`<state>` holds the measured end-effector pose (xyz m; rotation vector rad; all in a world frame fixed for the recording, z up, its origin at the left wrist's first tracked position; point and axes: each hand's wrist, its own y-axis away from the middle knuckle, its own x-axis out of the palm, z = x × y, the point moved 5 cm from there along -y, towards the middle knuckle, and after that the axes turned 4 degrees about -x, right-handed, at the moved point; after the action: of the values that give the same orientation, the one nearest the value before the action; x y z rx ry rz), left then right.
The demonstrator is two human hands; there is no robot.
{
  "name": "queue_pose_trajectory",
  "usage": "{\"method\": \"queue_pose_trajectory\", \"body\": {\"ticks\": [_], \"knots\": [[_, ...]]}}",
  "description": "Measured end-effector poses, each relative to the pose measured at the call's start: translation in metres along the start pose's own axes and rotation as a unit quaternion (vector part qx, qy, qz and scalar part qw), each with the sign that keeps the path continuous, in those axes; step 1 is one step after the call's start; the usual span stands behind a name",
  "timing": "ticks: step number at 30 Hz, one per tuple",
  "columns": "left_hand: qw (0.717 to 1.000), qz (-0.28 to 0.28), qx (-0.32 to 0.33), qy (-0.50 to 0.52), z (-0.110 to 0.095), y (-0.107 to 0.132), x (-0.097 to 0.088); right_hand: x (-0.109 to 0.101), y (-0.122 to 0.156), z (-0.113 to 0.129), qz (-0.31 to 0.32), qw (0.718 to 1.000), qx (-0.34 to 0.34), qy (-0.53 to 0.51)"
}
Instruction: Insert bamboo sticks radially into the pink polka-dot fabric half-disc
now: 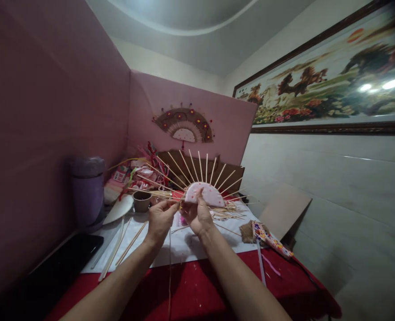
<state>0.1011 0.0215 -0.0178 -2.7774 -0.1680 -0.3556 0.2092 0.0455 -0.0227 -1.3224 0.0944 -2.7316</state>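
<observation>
My right hand (200, 218) grips a handmade fan frame, its thumb lying on the white, pink-dotted half-disc (210, 195). Thin wooden sticks (200, 166) spread out from the disc's curved edge like rays. At the disc's lower left end, my left hand (161, 222) is closed in a pinch on a thin brown twine. The loose end of that twine (169, 276) hangs down below the left hand past the table edge. The exact spot between the left fingertips is too small to make out.
A finished fan (185, 122) hangs on the pink board behind. Left stand a purple tumbler (87, 196), a small brown cup (141, 202) and a black phone (67, 258). To the right, a flower-patterned glue gun (272, 240) lies by a cardboard piece (286, 211).
</observation>
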Motion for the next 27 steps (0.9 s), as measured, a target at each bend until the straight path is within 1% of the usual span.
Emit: {"method": "queue_pose_trajectory", "body": {"ticks": [3,5,7,12,14,18,23,27], "knots": [[1.000,-0.020,0.009,0.012,-0.006,-0.002,-0.004,0.013,-0.002,-0.001,0.050,0.997,0.056,0.002],[0.999,-0.035,0.028,0.018,-0.010,-0.003,-0.007,0.019,-0.002,-0.002,0.087,0.994,0.068,-0.002],[0.998,-0.041,0.045,0.010,-0.012,-0.004,-0.009,0.018,0.000,-0.004,0.105,0.992,0.068,-0.011],[0.992,-0.010,0.090,-0.091,-0.015,-0.002,-0.009,0.005,0.004,-0.014,0.083,0.992,0.087,-0.038],[0.989,-0.006,0.094,-0.114,-0.015,-0.001,-0.008,0.002,0.004,-0.016,0.078,0.992,0.088,-0.042],[0.984,-0.010,0.099,-0.150,-0.016,-0.002,-0.009,-0.002,0.003,-0.012,0.065,0.996,0.057,-0.038],[0.965,-0.014,0.160,-0.206,-0.017,-0.006,-0.011,-0.005,0.002,-0.009,0.066,0.997,0.043,-0.014],[0.960,-0.027,0.181,-0.211,-0.016,-0.009,-0.017,-0.007,0.002,-0.009,0.072,0.996,0.050,0.001]]}}
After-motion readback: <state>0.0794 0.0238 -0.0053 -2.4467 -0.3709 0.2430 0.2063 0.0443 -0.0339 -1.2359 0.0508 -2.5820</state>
